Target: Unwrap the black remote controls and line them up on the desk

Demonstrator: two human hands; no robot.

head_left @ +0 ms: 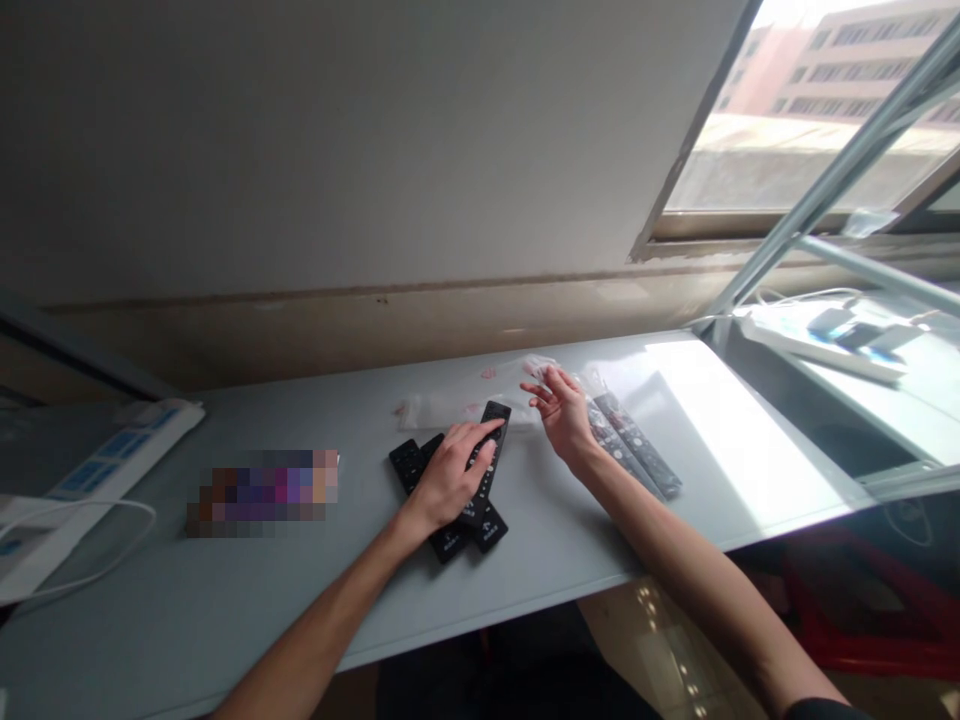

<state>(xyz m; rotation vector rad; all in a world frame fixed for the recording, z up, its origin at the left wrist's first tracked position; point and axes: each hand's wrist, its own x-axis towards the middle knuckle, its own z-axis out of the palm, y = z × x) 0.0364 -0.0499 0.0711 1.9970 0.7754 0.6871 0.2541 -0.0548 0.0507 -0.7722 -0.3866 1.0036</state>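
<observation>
My left hand [452, 475] lies on a small pile of black remote controls [489, 505] on the grey table [225, 590], its fingers curled round the top remote [495, 425]. My right hand [561, 412] hovers just right of it with fingers spread, holding nothing. It is at the edge of a clear plastic bag [450, 408] lying flat behind the remotes. Bagged remotes [634, 445] lie right beside the right wrist.
A white power strip with a cable [90, 470] lies at the table's left end. A blurred-out patch [262, 490] sits left of the remotes. A second table with white devices [840, 335] stands at the right under a window. The table's front edge runs below my forearms.
</observation>
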